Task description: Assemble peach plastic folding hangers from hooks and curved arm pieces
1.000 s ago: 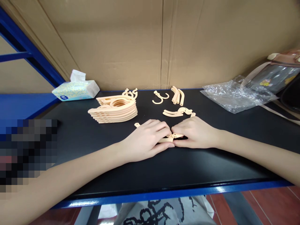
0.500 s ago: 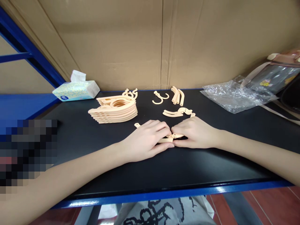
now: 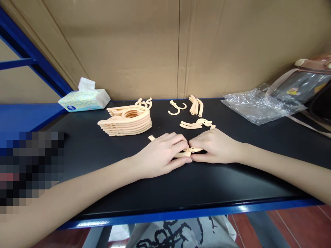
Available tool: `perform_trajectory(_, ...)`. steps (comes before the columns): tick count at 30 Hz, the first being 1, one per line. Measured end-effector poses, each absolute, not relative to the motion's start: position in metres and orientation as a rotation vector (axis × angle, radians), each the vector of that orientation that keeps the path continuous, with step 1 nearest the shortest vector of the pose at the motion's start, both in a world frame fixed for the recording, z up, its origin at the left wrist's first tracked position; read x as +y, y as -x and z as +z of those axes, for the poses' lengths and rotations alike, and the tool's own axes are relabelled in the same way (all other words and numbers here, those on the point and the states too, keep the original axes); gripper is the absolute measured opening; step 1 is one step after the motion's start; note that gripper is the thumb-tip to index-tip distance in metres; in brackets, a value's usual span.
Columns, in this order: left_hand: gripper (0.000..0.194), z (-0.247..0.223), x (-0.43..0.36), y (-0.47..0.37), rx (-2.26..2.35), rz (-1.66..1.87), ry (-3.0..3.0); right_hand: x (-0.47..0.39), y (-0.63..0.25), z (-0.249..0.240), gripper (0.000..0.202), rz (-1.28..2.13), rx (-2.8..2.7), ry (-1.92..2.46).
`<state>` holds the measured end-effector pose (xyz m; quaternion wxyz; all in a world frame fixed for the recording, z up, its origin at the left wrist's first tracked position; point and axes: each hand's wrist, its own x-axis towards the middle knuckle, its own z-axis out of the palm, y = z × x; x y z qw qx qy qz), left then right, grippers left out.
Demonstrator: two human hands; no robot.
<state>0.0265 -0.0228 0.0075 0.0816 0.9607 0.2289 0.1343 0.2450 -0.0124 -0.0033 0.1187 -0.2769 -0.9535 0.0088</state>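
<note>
Both hands meet over a cream plastic folding clothes hanger [image 3: 183,154] lying low at the table's middle. My left hand [image 3: 162,155] is closed over its left part, with one end poking out beyond the knuckles. Against its right part, my right hand [image 3: 216,146] is closed, fingers curled round it. Much of the hanger is hidden under the fingers. Just behind my right hand lie loose hanger arms [image 3: 191,124]. A stack of folded hangers [image 3: 126,124] stands to the left. Farther back are loose hooks [image 3: 177,107] and several short curved pieces [image 3: 196,106].
A tissue pack [image 3: 85,100] sits at the back left of the black table [image 3: 207,186]. Crinkled clear plastic [image 3: 261,105] and a see-through bag [image 3: 302,88] lie at the right. Cardboard [image 3: 129,44] rises behind. A blurred dark object is at the left edge.
</note>
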Motion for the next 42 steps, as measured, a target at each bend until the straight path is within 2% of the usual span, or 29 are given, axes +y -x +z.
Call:
perform_trajectory(32, 0.024, 0.0063, -0.0228, -0.0276, 0.715, 0.423, -2.909, -0.0134, -0.2452, -0.0038, 0.034, -0.040, -2.783, 0.789)
perform_trajectory(42, 0.022, 0.0059, -0.0225, -0.0281, 0.710, 0.450, -2.903, -0.0147, -0.2454, -0.0037, 0.039, -0.090, -2.804, 0.780)
